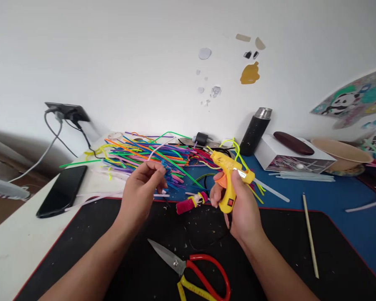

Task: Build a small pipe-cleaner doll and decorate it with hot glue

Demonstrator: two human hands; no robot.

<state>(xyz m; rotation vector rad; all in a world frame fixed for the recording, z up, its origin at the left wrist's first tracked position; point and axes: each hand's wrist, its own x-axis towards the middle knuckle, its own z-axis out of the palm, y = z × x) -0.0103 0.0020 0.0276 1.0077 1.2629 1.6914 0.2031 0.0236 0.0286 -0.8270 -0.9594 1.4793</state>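
My right hand [244, 209] grips a yellow hot glue gun [227, 167], its fingers round the handle by the orange trigger. The nozzle points up and left, and a pale glue stick [274, 191] sticks out of the back. My left hand [142, 184] is closed in a pinch on a bent blue pipe cleaner [166, 166], partly hidden by the fingers. A white pipe cleaner [159, 147] rises just above those fingers; whether it is held, I cannot tell. Between my hands lies a small magenta and yellow pipe-cleaner figure [191, 203].
Red- and yellow-handled scissors [183, 267] lie on the black mat [282, 251], with a wooden stick [310, 236] to the right. Many coloured pipe cleaners [134, 152] pile up behind. A phone [62, 190], black flask [255, 131] and white box [296, 156] stand around.
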